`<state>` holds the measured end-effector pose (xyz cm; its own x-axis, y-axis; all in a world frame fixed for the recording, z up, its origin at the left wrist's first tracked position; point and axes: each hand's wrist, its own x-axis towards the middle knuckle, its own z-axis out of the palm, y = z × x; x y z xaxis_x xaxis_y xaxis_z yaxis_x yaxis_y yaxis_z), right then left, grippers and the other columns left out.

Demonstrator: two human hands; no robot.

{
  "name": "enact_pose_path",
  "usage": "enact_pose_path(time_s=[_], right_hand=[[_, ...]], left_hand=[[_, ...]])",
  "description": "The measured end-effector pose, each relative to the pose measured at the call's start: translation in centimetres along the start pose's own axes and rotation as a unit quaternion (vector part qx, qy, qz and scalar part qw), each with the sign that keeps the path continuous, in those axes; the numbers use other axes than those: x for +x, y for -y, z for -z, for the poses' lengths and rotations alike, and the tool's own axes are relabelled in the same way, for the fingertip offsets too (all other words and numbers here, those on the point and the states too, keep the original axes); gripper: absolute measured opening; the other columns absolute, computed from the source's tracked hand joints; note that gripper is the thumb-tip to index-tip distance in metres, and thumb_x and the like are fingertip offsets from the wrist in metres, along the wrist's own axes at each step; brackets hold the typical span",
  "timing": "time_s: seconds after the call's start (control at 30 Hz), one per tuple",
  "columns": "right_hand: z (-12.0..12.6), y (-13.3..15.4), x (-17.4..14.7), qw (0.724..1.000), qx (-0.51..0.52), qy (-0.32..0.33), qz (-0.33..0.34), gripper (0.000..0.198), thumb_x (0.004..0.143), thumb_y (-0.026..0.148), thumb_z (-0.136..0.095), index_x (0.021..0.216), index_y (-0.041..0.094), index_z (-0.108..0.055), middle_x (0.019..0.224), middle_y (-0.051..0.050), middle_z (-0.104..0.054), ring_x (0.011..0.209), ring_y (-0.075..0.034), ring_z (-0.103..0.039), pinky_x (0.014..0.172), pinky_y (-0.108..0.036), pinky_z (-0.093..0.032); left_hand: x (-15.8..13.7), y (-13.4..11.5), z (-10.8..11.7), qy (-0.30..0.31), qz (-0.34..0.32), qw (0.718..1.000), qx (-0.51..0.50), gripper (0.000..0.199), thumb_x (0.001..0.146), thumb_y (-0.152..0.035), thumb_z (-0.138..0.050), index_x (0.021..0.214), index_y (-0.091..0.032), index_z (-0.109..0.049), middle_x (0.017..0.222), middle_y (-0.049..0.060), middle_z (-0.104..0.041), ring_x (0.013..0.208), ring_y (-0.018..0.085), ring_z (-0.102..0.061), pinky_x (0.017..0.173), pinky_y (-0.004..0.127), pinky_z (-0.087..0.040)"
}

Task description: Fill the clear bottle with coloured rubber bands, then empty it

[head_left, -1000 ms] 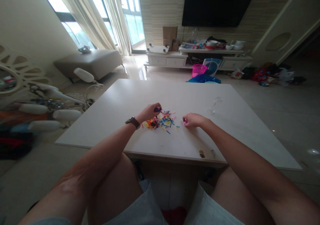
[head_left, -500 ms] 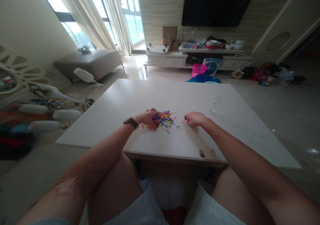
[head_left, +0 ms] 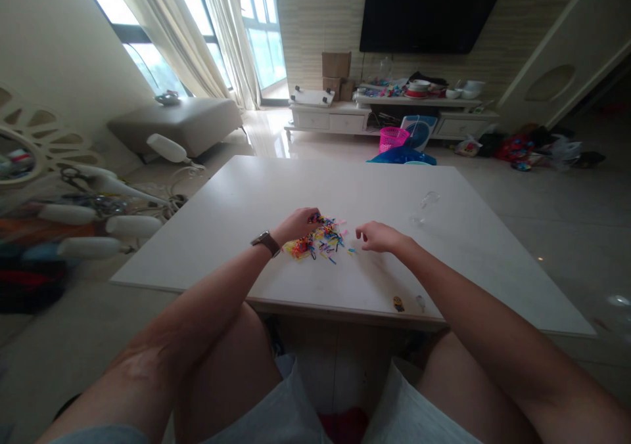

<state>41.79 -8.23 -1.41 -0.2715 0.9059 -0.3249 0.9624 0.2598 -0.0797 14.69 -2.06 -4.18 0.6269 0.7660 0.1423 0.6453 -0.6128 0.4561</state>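
Note:
A loose pile of small, thin pieces in many colours (head_left: 325, 239), too small to name for certain, lies on the white table (head_left: 276, 188). My left hand (head_left: 298, 224), a watch (head_left: 266, 242) on its wrist, reaches over the pile's left side. Its fingers curl down at the far edge, with some of the pieces showing at the fingertips. To the right of the pile, my right hand (head_left: 378, 236) hovers just above the tabletop. Its fingers are bent but apart, and nothing shows between them.
A small yellow figure (head_left: 398, 304) and a small clear item (head_left: 420, 303) lie by the near edge. Clear plastic pieces (head_left: 428, 201) rest at the table's far right. Beyond stand a pink basket (head_left: 393, 138) and a low cabinet (head_left: 315, 117). White lamp shades (head_left: 133, 227) are on the left.
My left hand has moved slightly right and away from me, uncovering more of the pile. My right hand has shifted a little left, and the pink piece it held no longer shows in it.

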Motion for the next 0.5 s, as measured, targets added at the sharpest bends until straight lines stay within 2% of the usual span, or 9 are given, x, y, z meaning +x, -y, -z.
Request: enact_pose_path(time_s=[0.13, 0.33, 0.43, 0.5], right_hand=[[-0.6, 0.0, 0.1, 0.999, 0.013, 0.039, 0.012, 0.035, 0.075, 0.016, -0.073, 0.110, 0.020, -0.073, 0.106, -0.007, -0.075, 0.090, -0.019, -0.068, 0.070, -0.025, -0.045], [-0.4, 0.4, 0.0, 0.998, 0.026, 0.060, 0.020, 0.036, 0.074, 0.014, -0.073, 0.110, 0.018, -0.072, 0.104, -0.007, -0.076, 0.087, -0.019, -0.068, 0.068, -0.024, -0.044], [-0.6, 0.7, -0.1, 0.997, 0.035, 0.070, 0.022, 0.029, 0.072, 0.014, -0.075, 0.101, 0.018, -0.074, 0.099, -0.006, -0.076, 0.083, -0.018, -0.068, 0.065, -0.023, -0.044], [-0.9, 0.8, 0.0, 0.997, 0.041, 0.069, 0.020, 0.022, 0.071, 0.016, -0.076, 0.093, 0.018, -0.074, 0.095, -0.006, -0.076, 0.082, -0.018, -0.068, 0.065, -0.023, -0.044]], left_hand=[[-0.4, 0.0, 1.9, -0.021, 0.022, 0.999, -0.025, 0.034, 0.091, -0.047, -0.053, 0.095, -0.018, -0.070, 0.082, 0.005, -0.067, 0.073, 0.017, -0.056, 0.069, 0.029, -0.043], [-0.8, 1.1, 3.0, 0.034, 0.044, 0.997, -0.047, 0.046, 0.091, -0.056, -0.050, 0.099, -0.019, -0.074, 0.100, 0.008, -0.071, 0.091, 0.021, -0.064, 0.081, 0.031, -0.049], [-1.2, 2.4, 3.1, 0.081, 0.087, 0.993, -0.010, 0.058, 0.075, -0.061, -0.068, 0.117, -0.021, -0.070, 0.116, 0.009, -0.068, 0.100, 0.024, -0.065, 0.087, 0.031, -0.051], [-1.7, 3.5, 3.0, 0.129, 0.128, 0.983, 0.035, 0.083, 0.059, -0.056, -0.082, 0.134, -0.023, -0.061, 0.125, 0.011, -0.063, 0.100, 0.025, -0.065, 0.088, 0.032, -0.052]])
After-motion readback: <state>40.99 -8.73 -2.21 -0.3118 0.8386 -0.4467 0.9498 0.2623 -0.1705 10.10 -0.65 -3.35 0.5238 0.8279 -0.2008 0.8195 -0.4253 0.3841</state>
